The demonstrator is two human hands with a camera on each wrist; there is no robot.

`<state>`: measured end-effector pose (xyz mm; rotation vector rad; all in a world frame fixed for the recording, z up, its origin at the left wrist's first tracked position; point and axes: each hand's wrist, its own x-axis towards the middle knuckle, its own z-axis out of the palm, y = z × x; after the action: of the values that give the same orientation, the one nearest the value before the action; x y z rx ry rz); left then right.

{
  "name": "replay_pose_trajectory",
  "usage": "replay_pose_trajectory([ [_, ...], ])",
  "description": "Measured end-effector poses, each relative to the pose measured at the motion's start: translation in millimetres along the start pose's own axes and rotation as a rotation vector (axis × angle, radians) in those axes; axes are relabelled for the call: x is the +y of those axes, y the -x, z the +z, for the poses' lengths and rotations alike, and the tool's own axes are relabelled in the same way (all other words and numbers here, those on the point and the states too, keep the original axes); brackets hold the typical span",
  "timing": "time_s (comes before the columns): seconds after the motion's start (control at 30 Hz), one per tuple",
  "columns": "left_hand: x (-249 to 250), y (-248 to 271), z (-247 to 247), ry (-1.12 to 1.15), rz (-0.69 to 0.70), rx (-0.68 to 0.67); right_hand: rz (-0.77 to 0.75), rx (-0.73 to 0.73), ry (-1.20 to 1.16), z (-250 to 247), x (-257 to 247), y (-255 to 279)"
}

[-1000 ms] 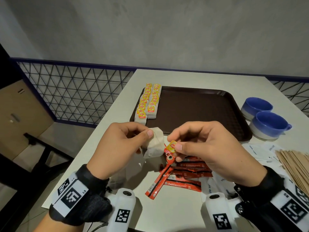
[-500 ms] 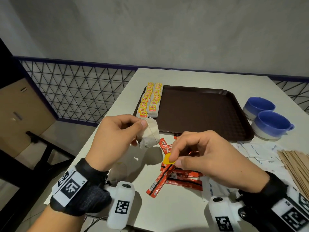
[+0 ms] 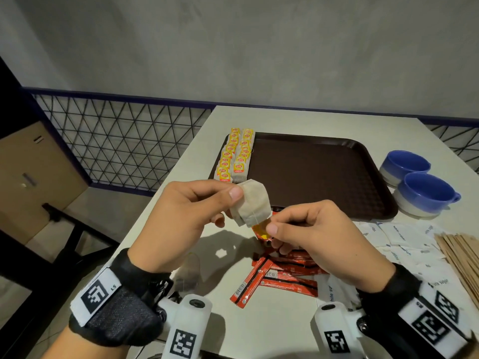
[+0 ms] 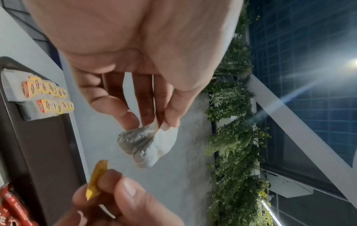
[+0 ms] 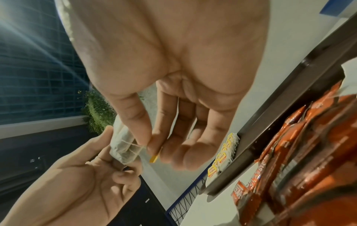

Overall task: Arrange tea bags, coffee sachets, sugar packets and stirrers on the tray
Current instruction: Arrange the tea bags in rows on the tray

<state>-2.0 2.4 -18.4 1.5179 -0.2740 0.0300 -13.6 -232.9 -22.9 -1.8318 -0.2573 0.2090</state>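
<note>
My left hand (image 3: pixel 228 200) pinches a pale tea bag (image 3: pixel 252 207) above the table's near edge, seen also as a crumpled tea bag (image 4: pixel 148 145) in the left wrist view. My right hand (image 3: pixel 272 230) pinches its yellow tag (image 3: pixel 263 229) just below the bag; the tag (image 5: pixel 153 159) and string show in the right wrist view. The brown tray (image 3: pixel 316 174) lies beyond, with two rows of tagged tea bags (image 3: pixel 234 154) along its left side. Red coffee sachets (image 3: pixel 277 275) lie under my hands. White sugar packets (image 3: pixel 404 242) and wooden stirrers (image 3: pixel 461 252) lie to the right.
Two blue cups (image 3: pixel 420 182) stand right of the tray. The table's left edge (image 3: pixel 166 187) drops beside a black mesh railing (image 3: pixel 124 141). A dark chair frame (image 3: pixel 67 229) stands at floor level on the left.
My right hand dropped towards the sachets with the tag, then came back up under the bag. My left hand kept its hold and turned the tea bag slightly.
</note>
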Motion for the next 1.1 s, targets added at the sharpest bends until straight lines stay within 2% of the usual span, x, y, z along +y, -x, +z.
replay_pose_trajectory([
  [0.23,6,6,4,-0.088,0.023,-0.099,-0.114,0.070,-0.044,-2,1,-1],
  [0.47,6,12,8,-0.231,0.009,-0.218,-0.113,0.068,-0.173,-2,-1,0],
  [0.67,13,17,9,-0.399,0.019,-0.213,-0.150,0.118,-0.129,-2,-11,5],
  [0.8,18,17,7,-0.543,0.083,-0.181,-0.163,0.131,-0.092,-2,-13,5],
  [1.1,12,15,9,-0.658,0.167,-0.093,-0.183,0.118,-0.045,-1,-18,5],
])
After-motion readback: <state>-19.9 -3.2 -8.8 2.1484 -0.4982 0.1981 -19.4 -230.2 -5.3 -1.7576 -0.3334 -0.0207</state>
